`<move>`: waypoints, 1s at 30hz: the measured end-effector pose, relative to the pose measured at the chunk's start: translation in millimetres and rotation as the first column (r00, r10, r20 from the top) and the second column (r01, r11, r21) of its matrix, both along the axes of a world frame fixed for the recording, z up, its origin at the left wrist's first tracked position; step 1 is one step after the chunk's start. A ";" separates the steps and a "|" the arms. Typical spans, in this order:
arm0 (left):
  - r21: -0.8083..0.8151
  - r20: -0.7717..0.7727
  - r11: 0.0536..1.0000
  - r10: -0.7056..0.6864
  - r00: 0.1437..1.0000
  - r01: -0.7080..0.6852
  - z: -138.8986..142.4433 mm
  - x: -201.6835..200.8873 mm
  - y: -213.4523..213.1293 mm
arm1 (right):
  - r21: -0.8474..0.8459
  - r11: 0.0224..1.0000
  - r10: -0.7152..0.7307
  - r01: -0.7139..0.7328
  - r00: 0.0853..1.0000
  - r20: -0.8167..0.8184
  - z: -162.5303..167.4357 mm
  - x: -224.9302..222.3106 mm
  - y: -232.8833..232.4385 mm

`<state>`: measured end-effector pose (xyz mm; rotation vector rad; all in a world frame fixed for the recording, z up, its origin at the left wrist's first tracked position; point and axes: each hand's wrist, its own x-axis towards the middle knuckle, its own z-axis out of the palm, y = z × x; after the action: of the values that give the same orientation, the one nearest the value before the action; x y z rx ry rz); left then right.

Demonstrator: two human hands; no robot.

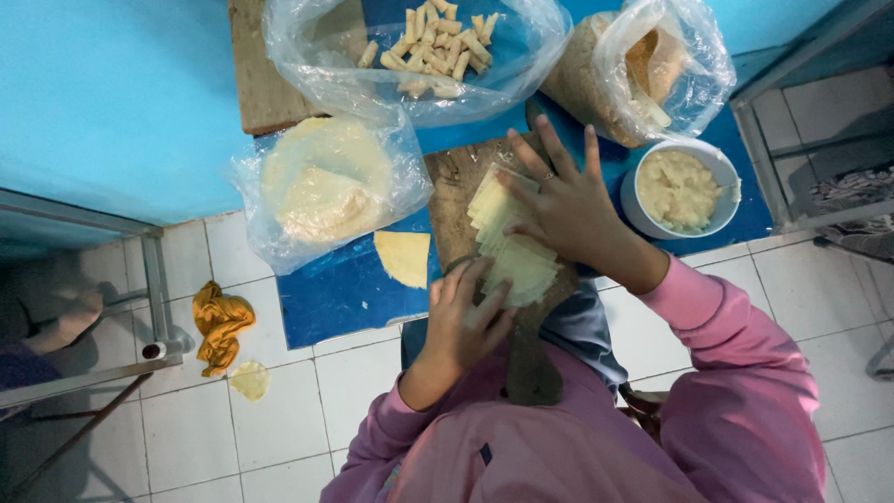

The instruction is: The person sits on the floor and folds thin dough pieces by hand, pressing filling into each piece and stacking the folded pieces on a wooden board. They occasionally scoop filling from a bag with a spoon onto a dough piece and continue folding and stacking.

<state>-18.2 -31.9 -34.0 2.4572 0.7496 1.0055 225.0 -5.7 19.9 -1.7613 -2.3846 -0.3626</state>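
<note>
A fanned stack of thin pale dough sheets [510, 244] lies on a wooden cutting board [456, 191] with a handle that points toward me. My right hand [570, 210] lies flat on the upper part of the stack, fingers spread. My left hand [463, 312] rests its fingertips on the lower end of the stack, fingers apart, with no sheet lifted. Both my sleeves are pink. A white bowl [715, 168] of pale mashed filling stands just right of my right hand.
A blue mat [335, 298] covers the tiled floor under the board. On it are a bag of round dough sheets [326, 182], a bag of rolled sticks [424, 47], a bag of crumbs [643, 70] and a loose cut sheet [405, 256]. An orange cloth [221, 326] lies at left.
</note>
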 end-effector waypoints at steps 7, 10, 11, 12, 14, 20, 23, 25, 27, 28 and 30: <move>-0.002 0.016 1.000 -0.005 1.000 0.005 -0.6 0.8 0.3 | 0.045 0.983 -0.170 0.178 0.976 -0.138 23.3 17.5 -35.9; -0.007 0.013 1.000 0.000 1.000 0.000 -2.4 0.6 -1.0 | 0.161 0.911 -0.358 0.380 0.921 -0.153 26.0 27.5 -78.5; -0.011 0.010 1.000 0.003 1.000 -0.003 -3.1 0.7 -0.7 | 0.151 0.887 -0.413 0.437 0.895 -0.166 24.9 31.3 -92.2; -0.013 0.007 1.000 0.003 1.000 -0.003 -3.8 0.7 0.3 | 0.142 0.858 -0.469 0.494 0.865 -0.179 23.1 34.6 -105.2; -0.008 0.006 1.000 0.000 1.000 0.000 -4.8 0.8 0.6 | 0.133 0.816 -0.541 0.563 0.824 -0.172 17.1 43.6 -125.0; -0.009 0.000 1.000 0.002 1.000 -0.002 -4.9 -0.4 0.7 | 0.200 0.830 -0.497 0.521 0.853 -0.159 -12.7 57.4 -140.9; 0.001 0.000 1.000 0.000 1.000 0.000 -3.4 -0.6 0.7 | 0.233 0.824 -0.488 0.517 0.855 -0.174 -20.5 59.9 -140.4; -0.002 -0.003 1.000 -0.001 1.000 0.001 -2.2 -1.1 1.0 | 0.239 0.815 -0.487 0.528 0.848 -0.211 -20.6 60.1 -139.4; -0.010 -0.012 1.000 -0.007 1.000 0.007 -1.2 -1.9 1.3 | 0.228 0.806 -0.482 0.547 0.829 -0.283 -17.4 58.0 -140.2; -0.004 -0.008 1.000 -0.003 1.000 0.003 -1.0 -2.1 1.7 | 0.223 0.801 -0.479 0.556 0.818 -0.318 -14.7 56.5 -140.5; 0.004 -0.001 1.000 0.007 1.000 -0.007 -0.9 -1.0 1.1 | 0.216 0.790 -0.472 0.573 0.795 -0.381 -9.4 54.9 -141.6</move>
<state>-19.2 -30.8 -35.0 2.4609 0.7582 1.0092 279.8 -147.3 10.4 -2.1092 -1.4824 -0.4680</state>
